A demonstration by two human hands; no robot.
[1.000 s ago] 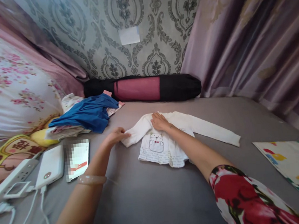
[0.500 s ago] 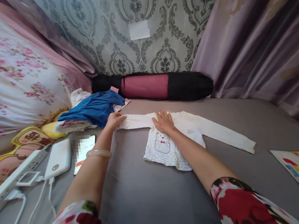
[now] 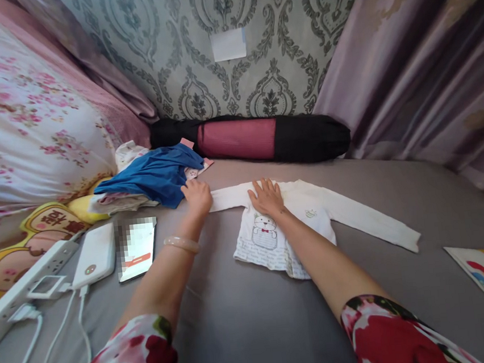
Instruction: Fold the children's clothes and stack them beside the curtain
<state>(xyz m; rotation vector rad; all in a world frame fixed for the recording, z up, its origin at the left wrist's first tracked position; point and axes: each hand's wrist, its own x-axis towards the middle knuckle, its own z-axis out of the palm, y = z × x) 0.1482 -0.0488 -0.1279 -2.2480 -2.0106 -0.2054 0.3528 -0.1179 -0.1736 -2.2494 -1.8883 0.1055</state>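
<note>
Soft white shirt [image 3: 248, 243] flat on smooth grey sheet [image 3: 238, 324] | left hand [image 3: 198, 197] curled over tubular sleeve [image 3: 229, 197], cannot tell if fingers pinch | right hand [image 3: 267, 197] on upper front, fingers spread wide

Phone [image 3: 139, 248] right of power bank [image 3: 95, 255], both on the sheet [image 3: 247, 323]; power strip [image 3: 33, 287] lies left of the power bank; cylindrical bag [image 3: 238, 140] lies behind the shirt [image 3: 268, 230].

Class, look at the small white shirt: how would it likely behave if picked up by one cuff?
The white shirt would probably flop and droop, since its hem lies wavy and creased. It looks light, being thin cloth lying nearly flat on the grey sheet. Rolling seems unlikely with its sleeves spread.
</note>
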